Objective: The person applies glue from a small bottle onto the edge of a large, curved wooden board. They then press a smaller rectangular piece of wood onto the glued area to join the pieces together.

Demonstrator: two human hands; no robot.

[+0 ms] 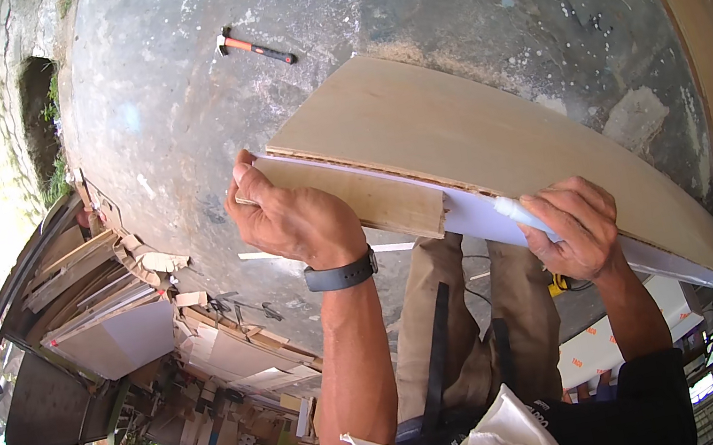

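A large plywood panel (pixel 455 129) slants across in front of me, its pale purple-white underside partly showing along the near edge. Against that underside lies a short plywood strip (pixel 371 196). My left hand (pixel 304 222), with a dark watch on the wrist, is closed round the strip's left end at the panel's corner. Along the panel's near edge, my right hand (pixel 579 226) is closed round a pale, whitish-blue tube-like thing (pixel 523 217). Its white tip touches or nearly touches the edge, just right of the strip's end; its exact kind is unclear.
A hammer (pixel 254 47) with an orange and black handle lies on the concrete floor (pixel 166 113) beyond the panel. Boards and offcuts (pixel 114 337) are heaped at the left. A long brown board (pixel 671 5) stands at the right. Something yellow and black (pixel 558 285) sits beside my leg.
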